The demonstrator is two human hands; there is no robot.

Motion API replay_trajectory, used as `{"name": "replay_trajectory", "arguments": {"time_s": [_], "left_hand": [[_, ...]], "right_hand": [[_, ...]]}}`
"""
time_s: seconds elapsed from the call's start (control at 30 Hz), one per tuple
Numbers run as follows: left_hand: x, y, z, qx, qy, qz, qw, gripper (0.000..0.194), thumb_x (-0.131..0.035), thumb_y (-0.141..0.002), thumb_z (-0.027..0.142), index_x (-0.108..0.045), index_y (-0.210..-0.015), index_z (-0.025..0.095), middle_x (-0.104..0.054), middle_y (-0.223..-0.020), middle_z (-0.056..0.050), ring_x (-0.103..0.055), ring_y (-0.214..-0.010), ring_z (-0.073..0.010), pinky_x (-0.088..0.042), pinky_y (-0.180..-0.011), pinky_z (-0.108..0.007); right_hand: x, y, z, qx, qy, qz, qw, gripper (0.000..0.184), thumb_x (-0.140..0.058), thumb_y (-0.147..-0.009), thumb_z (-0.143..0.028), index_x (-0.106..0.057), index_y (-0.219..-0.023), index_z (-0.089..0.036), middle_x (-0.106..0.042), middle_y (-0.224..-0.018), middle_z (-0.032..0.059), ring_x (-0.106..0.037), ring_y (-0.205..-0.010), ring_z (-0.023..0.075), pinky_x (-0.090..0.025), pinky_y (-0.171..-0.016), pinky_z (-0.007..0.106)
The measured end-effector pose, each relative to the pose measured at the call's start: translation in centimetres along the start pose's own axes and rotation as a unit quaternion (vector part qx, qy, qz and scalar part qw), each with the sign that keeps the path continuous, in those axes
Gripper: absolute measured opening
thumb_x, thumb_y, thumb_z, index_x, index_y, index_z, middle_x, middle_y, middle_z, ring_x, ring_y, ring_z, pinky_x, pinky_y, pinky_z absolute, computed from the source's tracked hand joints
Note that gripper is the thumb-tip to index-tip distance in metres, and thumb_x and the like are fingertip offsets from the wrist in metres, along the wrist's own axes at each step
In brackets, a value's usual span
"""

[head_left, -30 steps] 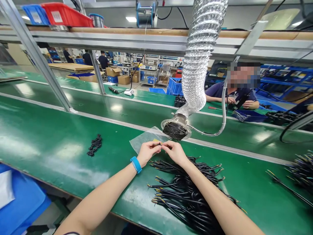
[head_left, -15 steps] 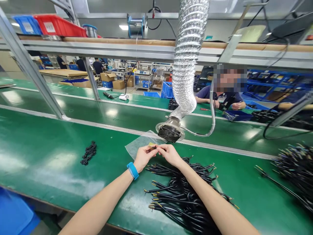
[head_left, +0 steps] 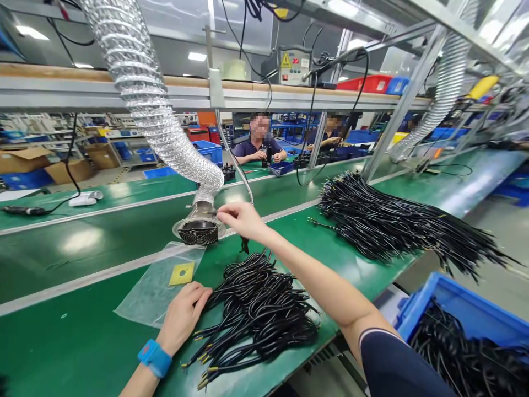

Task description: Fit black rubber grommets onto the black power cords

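Observation:
My left hand (head_left: pixel 184 310), with a blue wristband (head_left: pixel 155 357), rests low on the green bench. Its curled fingers meet the left edge of a pile of black cables (head_left: pixel 264 303) with bare yellowish wire ends; what they pinch is hidden. Higher up, my right hand (head_left: pixel 243 221) has thumb and fingers pressed together beside the round fan hood (head_left: pixel 200 229). Whatever sits in that pinch is too small to make out. Under this hand a short dark piece (head_left: pixel 244 245) hangs. A yellow square with a hole (head_left: pixel 182 273) lies on a clear plastic bag (head_left: pixel 151 292).
A silver flexible duct (head_left: pixel 152 105) comes down to the hood. At right lies a large bundle of black cables (head_left: pixel 397 220), above a blue bin (head_left: pixel 467 314) holding more. A metal shelf (head_left: pixel 185 95) crosses overhead. Across the bench sit co-workers, one by a blue tray (head_left: pixel 281 168).
My view has swung right. My hands, together at a small piece before, are apart now: the left lower by the cables, the right up beside the hood. The yellow square is uncovered.

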State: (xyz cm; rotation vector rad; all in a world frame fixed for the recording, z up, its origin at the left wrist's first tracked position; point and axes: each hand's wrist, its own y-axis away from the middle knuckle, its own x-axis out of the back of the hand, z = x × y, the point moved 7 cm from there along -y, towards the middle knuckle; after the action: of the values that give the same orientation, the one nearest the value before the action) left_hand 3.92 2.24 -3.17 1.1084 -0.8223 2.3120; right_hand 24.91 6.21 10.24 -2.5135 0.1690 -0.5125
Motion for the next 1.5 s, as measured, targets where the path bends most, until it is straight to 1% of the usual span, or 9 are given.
{"name": "replay_trajectory", "arguments": {"time_s": [0.23, 0.37, 0.57, 0.73, 0.87, 0.97, 1.1, 1.3, 1.5], "left_hand": [[0.2, -0.1, 0.3, -0.013, -0.017, 0.002, 1.000, 0.040, -0.044, -0.095, 0.050, -0.073, -0.090, 0.024, -0.069, -0.088, -0.005, -0.065, -0.078, -0.0187, -0.054, -0.069, -0.028], [0.0, 0.0, 0.1, -0.020, -0.021, -0.006, 1.000, 0.038, -0.045, -0.095, 0.050, -0.073, -0.092, 0.024, -0.069, -0.090, -0.005, -0.066, -0.081, -0.0187, -0.054, -0.072, -0.028], [0.0, -0.1, -0.1, -0.029, -0.018, 0.001, 0.999, 0.036, -0.047, -0.095, 0.049, -0.072, -0.092, 0.023, -0.069, -0.088, -0.005, -0.065, -0.081, -0.0186, -0.052, -0.073, -0.028], [0.3, -0.2, 1.1, -0.026, -0.022, -0.020, 0.999, 0.035, -0.043, -0.097, 0.041, -0.072, -0.095, 0.022, -0.069, -0.087, -0.006, -0.063, -0.082, -0.0178, -0.050, -0.076, -0.030], [1.1, -0.5, 1.5, -0.019, -0.034, 0.005, 0.999, 0.033, -0.044, -0.098, 0.038, -0.071, -0.091, 0.021, -0.066, -0.081, -0.006, -0.059, -0.078, -0.0178, -0.047, -0.073, -0.030], [1.8, -0.4, 1.8, -0.013, -0.030, 0.040, 0.999, 0.031, -0.046, -0.097, 0.038, -0.070, -0.087, 0.021, -0.063, -0.076, -0.005, -0.057, -0.073, -0.0175, -0.046, -0.070, -0.029], [2.1, -0.1, 2.3, -0.011, -0.002, 0.067, 0.998, 0.031, -0.047, -0.097, 0.038, -0.068, -0.084, 0.020, -0.065, -0.073, -0.004, -0.058, -0.068, -0.0154, -0.045, -0.067, -0.027], [2.7, 0.2, 3.5, -0.044, 0.024, 0.110, 0.993, 0.024, -0.045, -0.099, 0.031, -0.064, -0.093, 0.018, -0.069, -0.081, -0.004, -0.062, -0.073, -0.0146, -0.047, -0.069, -0.026], [4.2, 0.4, 3.7, -0.062, 0.025, 0.165, 0.984, 0.022, -0.046, -0.099, 0.029, -0.064, -0.094, 0.018, -0.061, -0.075, -0.003, -0.056, -0.071, -0.0145, -0.044, -0.065, -0.026]], "right_hand": [[13.7, 1.8, -1.1, -0.028, 0.196, 0.112, 0.974, 0.027, -0.056, -0.085, -0.034, -0.070, -0.080, -0.012, -0.065, -0.068, 0.0030, -0.053, -0.061, 0.0122, -0.041, -0.060, 0.024], [18.5, 4.4, 1.2, -0.099, 0.425, 0.062, 0.898, 0.025, -0.056, -0.087, -0.033, -0.073, -0.081, -0.014, -0.067, -0.067, 0.0054, -0.055, -0.060, 0.0145, -0.041, -0.061, 0.027], [19.9, 11.7, 12.0, -0.294, 0.612, -0.070, 0.730, 0.020, -0.057, -0.088, -0.025, -0.073, -0.086, -0.013, -0.072, -0.085, 0.0141, -0.065, -0.078, 0.0220, -0.041, -0.065, 0.029], [19.0, 17.1, 16.0, -0.289, 0.615, -0.036, 0.732, 0.034, -0.045, -0.094, -0.025, -0.071, -0.075, -0.012, -0.068, -0.085, 0.0195, -0.065, -0.072, 0.0253, -0.038, -0.056, 0.033], [19.0, 16.2, 15.5, -0.210, 0.603, 0.039, 0.769, 0.042, -0.037, -0.096, -0.037, -0.070, -0.078, -0.016, -0.065, -0.084, 0.0204, -0.063, -0.073, 0.0322, -0.040, -0.056, 0.038], [16.6, 12.8, 11.6, -0.128, 0.513, 0.089, 0.844, 0.044, -0.034, -0.096, -0.044, -0.069, -0.087, -0.019, -0.066, -0.089, 0.0175, -0.063, -0.078, 0.0326, -0.044, -0.063, 0.042], [6.2, 8.5, 4.7, -0.029, 0.280, -0.083, 0.956, 0.037, -0.047, -0.092, -0.049, -0.070, -0.090, -0.021, -0.068, -0.091, 0.0097, -0.063, -0.085, 0.0244, -0.049, -0.077, 0.036], [-8.0, 9.8, -0.8, -0.009, 0.157, -0.348, 0.924, 0.025, -0.054, -0.092, -0.034, -0.070, -0.100, -0.016, -0.069, -0.093, 0.0084, -0.061, -0.084, 0.0197, -0.045, -0.076, 0.030], [-7.6, 9.5, -0.3, -0.122, 0.113, -0.362, 0.917, 0.035, -0.042, -0.095, -0.032, -0.071, -0.088, -0.015, -0.070, -0.080, 0.0031, -0.058, -0.071, 0.0161, -0.041, -0.066, 0.025]]}}
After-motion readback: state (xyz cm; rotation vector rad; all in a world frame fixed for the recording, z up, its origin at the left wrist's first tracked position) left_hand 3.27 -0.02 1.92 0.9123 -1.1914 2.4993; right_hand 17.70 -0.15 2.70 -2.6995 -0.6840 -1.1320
